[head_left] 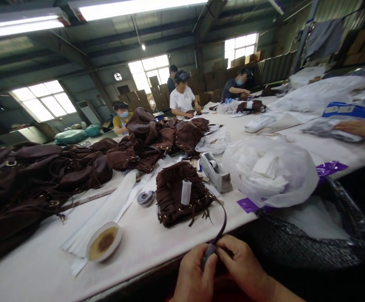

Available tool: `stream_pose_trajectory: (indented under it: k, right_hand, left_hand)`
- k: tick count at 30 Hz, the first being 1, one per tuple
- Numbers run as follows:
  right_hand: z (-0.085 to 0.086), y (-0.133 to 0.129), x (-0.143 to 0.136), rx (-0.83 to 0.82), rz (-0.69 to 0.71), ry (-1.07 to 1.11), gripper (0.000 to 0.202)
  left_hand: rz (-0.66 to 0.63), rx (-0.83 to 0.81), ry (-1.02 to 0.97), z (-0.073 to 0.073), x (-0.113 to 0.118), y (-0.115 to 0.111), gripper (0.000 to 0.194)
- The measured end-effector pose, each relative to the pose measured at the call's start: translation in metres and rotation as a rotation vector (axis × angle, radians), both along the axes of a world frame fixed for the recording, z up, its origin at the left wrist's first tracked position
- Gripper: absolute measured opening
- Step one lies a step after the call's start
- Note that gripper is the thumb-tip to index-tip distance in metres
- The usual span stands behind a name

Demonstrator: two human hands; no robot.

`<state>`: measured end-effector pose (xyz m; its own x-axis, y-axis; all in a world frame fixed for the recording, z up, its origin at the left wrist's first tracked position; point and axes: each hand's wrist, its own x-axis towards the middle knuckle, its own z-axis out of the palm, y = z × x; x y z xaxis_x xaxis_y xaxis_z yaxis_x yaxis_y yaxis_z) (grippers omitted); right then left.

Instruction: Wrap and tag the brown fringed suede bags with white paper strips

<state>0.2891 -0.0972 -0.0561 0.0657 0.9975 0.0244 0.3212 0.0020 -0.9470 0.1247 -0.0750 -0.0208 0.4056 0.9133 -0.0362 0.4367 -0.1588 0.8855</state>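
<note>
A dark brown fringed bag lies on the white-covered table, with a white tag or wrap on its front. Its thin strap runs over the table's near edge to my hands. Thumb and fingers of my left hand are closed round a grey wrapped piece on the strap. My right hand pinches the strap right beside it, so the two hands nearly touch. A grey roll of tape or ribbon and a grey tape dispenser sit either side of the bag.
Brown bags are heaped on the left and beyond. A bowl of brownish liquid and white paper strips lie nearer. On the right are a stuffed clear plastic bag, a black sack and another person's hand.
</note>
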Motion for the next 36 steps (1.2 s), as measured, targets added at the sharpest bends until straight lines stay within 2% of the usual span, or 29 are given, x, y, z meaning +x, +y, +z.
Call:
stream_pose_trajectory:
  k: [2,5,8,10,12,15,19,23,33,36]
  right_hand:
    - [-0.004,0.001,0.005,0.072,0.013,-0.029,0.018]
    - [-0.01,0.003,0.009,0.175,-0.02,-0.058,0.018]
    - [-0.015,0.001,0.012,0.182,-0.046,-0.056,0.017]
    - [-0.016,-0.003,0.015,0.147,-0.011,-0.007,0.013]
    - [-0.014,-0.01,0.019,0.118,0.061,0.076,0.009]
    - [-0.01,-0.017,0.024,0.113,0.153,0.181,0.018]
    - [-0.008,-0.016,0.029,0.123,0.135,0.183,0.006]
    - [-0.01,-0.012,0.033,0.156,0.141,0.148,0.011]
    - [-0.001,-0.013,0.031,0.1,0.156,0.273,0.011]
    - [-0.001,-0.015,0.033,0.119,0.172,0.281,0.008]
  left_hand:
    - [-0.041,-0.063,-0.048,0.004,0.001,0.004,0.041]
    - [-0.009,-0.181,-0.078,0.008,0.004,0.01,0.047]
    - [0.045,-0.311,-0.066,0.007,0.01,0.013,0.031]
    - [0.071,-0.347,-0.078,0.006,0.015,0.013,0.021]
    - [0.095,-0.355,-0.099,0.005,0.018,0.012,0.018]
    - [0.104,-0.351,-0.125,0.004,0.021,0.011,0.017]
    - [0.105,-0.308,-0.11,-0.002,0.022,0.008,0.011]
    - [0.115,-0.286,-0.1,-0.007,0.023,0.007,0.013]
    - [-0.022,-0.262,-0.137,-0.002,0.014,0.003,0.019]
    - [-0.015,-0.266,-0.136,-0.004,0.011,0.001,0.016]
